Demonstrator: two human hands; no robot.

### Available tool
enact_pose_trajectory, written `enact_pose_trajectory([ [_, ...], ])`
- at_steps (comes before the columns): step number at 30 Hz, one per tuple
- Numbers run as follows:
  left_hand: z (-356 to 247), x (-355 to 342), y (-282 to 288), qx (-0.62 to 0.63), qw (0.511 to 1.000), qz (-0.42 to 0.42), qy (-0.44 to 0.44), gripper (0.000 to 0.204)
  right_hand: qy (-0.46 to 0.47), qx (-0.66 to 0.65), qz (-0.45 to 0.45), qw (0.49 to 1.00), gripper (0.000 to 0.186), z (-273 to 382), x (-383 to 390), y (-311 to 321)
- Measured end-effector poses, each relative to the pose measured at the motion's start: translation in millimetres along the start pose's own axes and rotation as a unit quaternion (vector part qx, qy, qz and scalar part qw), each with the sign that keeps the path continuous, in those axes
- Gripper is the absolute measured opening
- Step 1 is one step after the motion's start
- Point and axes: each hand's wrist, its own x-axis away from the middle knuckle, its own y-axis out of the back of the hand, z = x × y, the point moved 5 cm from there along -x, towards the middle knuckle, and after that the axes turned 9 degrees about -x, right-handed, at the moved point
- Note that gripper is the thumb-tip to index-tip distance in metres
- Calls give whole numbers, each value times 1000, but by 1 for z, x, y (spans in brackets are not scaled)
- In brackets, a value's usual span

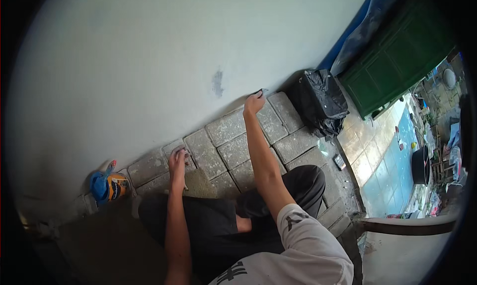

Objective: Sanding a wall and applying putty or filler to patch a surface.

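Observation:
My right hand [255, 103] reaches out to the foot of the pale wall [149, 76]. It is closed on a small, thin, dark grey piece [262, 91], which sits at or very near the wall; its kind is not clear. My left hand [178, 161] is low over the grey paving blocks [226, 129], its fingers curled inward. Whatever they may hold is hidden. Below it, by my knee, lies a brownish patch of loose material [199, 183]. A dull grey patch [217, 83] marks the wall above and between my hands.
An orange and blue container [117, 186] with a blue cover and a red-tipped item stands at left. A black plastic bag [322, 100] sits against the wall at right, before a green door [397, 61]. A small box [339, 161] lies near the paving's right edge.

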Motion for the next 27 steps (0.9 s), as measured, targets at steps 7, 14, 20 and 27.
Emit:
enact_pose_trajectory([
  [7, -1, 3, 16, 10, 1000, -22, -10, 31, 26, -28, -71, 997, 39, -12, 24, -5],
  [14, 5, 3, 28, 15, 999, -42, -5, 31, 82, -51, -34, 995, 36, 12, 34, -7],
  [20, 4, 1, 29, -5, 999, -37, -10, 31, 26, -19, -26, 999, 36, 15, 5, -6],
  [27, 2, 1, 19, 8, 999, -33, -5, 32, -26, -65, -41, 997, 31, 18, -5, -5],
])
